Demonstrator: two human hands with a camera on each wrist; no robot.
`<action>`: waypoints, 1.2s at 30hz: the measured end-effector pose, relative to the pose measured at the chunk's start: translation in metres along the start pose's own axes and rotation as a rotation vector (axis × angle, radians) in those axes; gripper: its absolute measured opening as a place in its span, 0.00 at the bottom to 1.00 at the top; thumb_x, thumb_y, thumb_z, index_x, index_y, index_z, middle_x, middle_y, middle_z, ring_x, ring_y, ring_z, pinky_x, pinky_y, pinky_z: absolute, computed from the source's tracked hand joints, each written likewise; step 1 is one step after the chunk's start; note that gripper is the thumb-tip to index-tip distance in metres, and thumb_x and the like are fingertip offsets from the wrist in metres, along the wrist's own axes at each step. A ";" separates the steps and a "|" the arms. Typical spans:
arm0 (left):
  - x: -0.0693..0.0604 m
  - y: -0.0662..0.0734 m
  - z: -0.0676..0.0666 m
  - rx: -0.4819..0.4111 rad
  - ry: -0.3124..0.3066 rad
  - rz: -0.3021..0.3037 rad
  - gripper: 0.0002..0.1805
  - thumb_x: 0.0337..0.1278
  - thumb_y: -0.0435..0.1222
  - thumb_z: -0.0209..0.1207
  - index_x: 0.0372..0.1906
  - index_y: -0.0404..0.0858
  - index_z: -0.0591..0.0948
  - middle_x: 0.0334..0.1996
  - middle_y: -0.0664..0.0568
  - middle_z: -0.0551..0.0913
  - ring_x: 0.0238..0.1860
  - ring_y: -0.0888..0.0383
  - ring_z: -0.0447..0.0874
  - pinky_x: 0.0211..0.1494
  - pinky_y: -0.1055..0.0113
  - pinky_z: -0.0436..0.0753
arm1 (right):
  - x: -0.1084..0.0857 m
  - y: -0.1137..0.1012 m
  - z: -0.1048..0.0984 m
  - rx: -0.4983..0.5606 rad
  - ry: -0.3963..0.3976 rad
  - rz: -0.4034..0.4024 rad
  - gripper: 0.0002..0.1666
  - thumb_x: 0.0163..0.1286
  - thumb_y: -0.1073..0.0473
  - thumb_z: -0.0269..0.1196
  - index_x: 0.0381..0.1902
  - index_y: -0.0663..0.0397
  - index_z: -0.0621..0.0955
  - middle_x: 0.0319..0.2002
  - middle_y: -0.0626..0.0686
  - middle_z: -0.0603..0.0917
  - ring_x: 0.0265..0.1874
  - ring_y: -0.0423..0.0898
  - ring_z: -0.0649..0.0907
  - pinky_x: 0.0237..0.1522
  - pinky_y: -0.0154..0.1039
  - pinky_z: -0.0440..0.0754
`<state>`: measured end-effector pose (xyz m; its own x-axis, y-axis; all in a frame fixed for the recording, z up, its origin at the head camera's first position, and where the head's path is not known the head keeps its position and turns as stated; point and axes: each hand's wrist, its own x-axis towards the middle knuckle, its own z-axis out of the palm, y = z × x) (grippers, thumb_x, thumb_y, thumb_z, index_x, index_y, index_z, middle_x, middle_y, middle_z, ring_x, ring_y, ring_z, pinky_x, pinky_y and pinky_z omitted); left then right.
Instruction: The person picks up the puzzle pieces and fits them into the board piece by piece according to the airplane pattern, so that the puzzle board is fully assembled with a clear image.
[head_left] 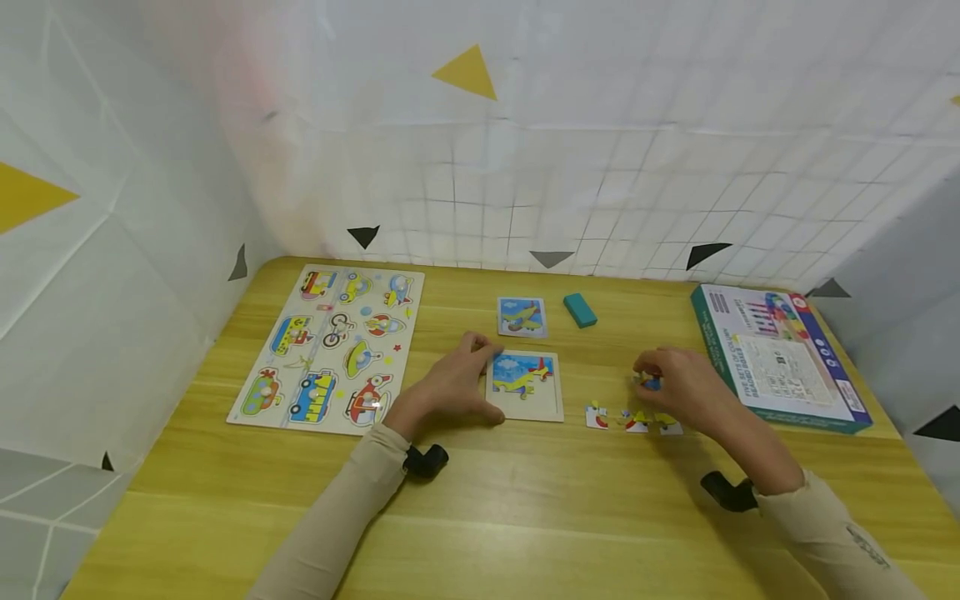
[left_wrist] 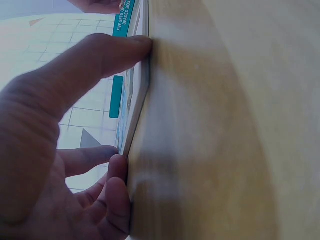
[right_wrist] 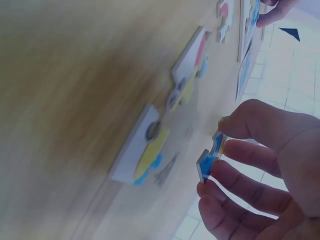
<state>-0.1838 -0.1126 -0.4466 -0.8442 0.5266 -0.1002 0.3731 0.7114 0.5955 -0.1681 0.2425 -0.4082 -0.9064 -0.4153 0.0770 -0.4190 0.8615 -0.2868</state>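
Observation:
A wooden puzzle tray (head_left: pixel 557 400) with a partly assembled airplane picture lies on the table. My left hand (head_left: pixel 457 379) holds its left side, with the thumb at the near corner and fingers at the far one. In the right wrist view, my right hand (right_wrist: pixel 255 165) pinches a blue puzzle piece (right_wrist: pixel 206 162) above the table. Below that hand in the head view lie loose puzzle pieces (head_left: pixel 597 417), showing red, yellow and white. Behind the tray is a square airplane picture card (head_left: pixel 522 317).
A larger vehicle peg puzzle board (head_left: pixel 341 350) lies at the left. A teal block (head_left: pixel 580 310) sits behind the tray to the right. The white and teal box (head_left: pixel 780 358) occupies the right side, and a white sheet (head_left: pixel 555 167) hangs along the table's back edge.

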 end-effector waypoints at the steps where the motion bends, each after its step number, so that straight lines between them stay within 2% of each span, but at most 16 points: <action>1: 0.000 0.000 0.000 0.001 0.001 0.001 0.59 0.35 0.53 0.78 0.77 0.42 0.63 0.68 0.47 0.59 0.54 0.54 0.72 0.60 0.59 0.74 | 0.001 -0.002 0.000 -0.003 0.002 -0.007 0.13 0.57 0.62 0.72 0.41 0.61 0.87 0.33 0.53 0.83 0.31 0.50 0.82 0.33 0.49 0.80; 15: -0.002 0.001 -0.002 -0.015 0.002 0.006 0.59 0.36 0.52 0.79 0.76 0.41 0.63 0.68 0.47 0.59 0.54 0.53 0.72 0.59 0.59 0.74 | 0.010 -0.017 0.001 -0.022 0.027 -0.054 0.13 0.57 0.61 0.73 0.40 0.59 0.87 0.33 0.51 0.83 0.30 0.48 0.82 0.32 0.46 0.79; 27: 0.000 0.000 -0.001 -0.004 -0.002 -0.002 0.59 0.35 0.54 0.78 0.77 0.42 0.63 0.68 0.48 0.59 0.53 0.54 0.71 0.58 0.59 0.74 | 0.016 -0.032 0.001 0.009 -0.011 -0.054 0.11 0.58 0.60 0.72 0.40 0.56 0.87 0.35 0.50 0.84 0.34 0.48 0.82 0.37 0.48 0.80; 36: 0.000 0.000 -0.001 -0.008 0.000 -0.003 0.59 0.36 0.53 0.78 0.76 0.42 0.63 0.68 0.47 0.59 0.54 0.53 0.72 0.58 0.58 0.74 | 0.022 -0.043 0.006 0.024 0.034 -0.105 0.11 0.55 0.62 0.73 0.38 0.58 0.87 0.33 0.51 0.84 0.31 0.48 0.82 0.34 0.46 0.81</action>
<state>-0.1840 -0.1130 -0.4462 -0.8454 0.5242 -0.1022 0.3670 0.7092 0.6019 -0.1700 0.1950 -0.4001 -0.8588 -0.4928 0.1399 -0.5112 0.8062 -0.2980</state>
